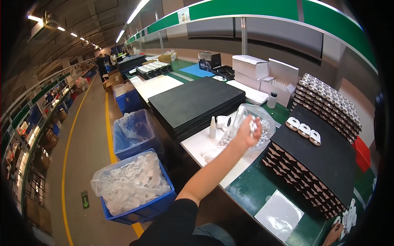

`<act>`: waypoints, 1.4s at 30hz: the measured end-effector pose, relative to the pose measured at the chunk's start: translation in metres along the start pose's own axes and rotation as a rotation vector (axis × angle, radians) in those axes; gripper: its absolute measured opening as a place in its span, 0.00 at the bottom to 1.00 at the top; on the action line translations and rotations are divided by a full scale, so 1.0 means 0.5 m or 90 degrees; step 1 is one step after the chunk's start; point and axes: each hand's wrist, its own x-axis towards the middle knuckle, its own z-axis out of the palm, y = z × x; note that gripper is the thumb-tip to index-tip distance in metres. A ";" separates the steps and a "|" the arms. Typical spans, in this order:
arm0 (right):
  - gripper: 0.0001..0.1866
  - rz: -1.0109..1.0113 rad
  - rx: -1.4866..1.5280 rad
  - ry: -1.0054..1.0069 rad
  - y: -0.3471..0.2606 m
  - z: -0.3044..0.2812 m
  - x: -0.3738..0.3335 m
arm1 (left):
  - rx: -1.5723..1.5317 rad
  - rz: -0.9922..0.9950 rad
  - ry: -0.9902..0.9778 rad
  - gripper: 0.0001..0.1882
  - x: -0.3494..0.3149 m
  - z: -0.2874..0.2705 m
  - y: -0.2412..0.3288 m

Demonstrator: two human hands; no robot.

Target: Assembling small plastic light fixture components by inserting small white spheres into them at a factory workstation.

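My left hand (249,132) is raised over a clear plastic bag (242,112) of small white balls (266,132). Its fingers curl closed around a few white balls. At the lower right edge, my right hand (335,233) is closed on a small white plastic part, beside a pile of similar parts (349,217). Three white parts with round openings (303,130) lie in a row on a black board (318,149), which tops a stack of loaded trays. Left of the bag stands a white nozzle bottle (213,128).
Black boards (197,102) are stacked left of the bag. Loaded trays (328,102), white boxes (250,67) and a small capped bottle (272,99) stand behind. A white sheet (280,215) lies on the green table. Blue bins (135,213) line the floor at left.
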 end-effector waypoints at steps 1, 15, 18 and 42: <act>0.16 0.040 -0.030 -0.031 -0.004 -0.002 0.000 | -0.020 -0.040 0.018 0.18 -0.037 -0.008 -0.041; 0.12 0.169 0.174 -0.044 0.220 0.018 -0.104 | 0.209 -0.505 -0.148 0.16 -0.110 -0.045 -0.334; 0.26 0.270 0.264 -0.098 0.150 -0.037 -0.097 | 0.314 -0.500 -0.172 0.20 -0.084 -0.012 -0.376; 0.08 0.195 0.760 -0.377 -0.295 0.084 -0.181 | 0.358 -0.386 -0.197 0.16 -0.076 -0.018 -0.426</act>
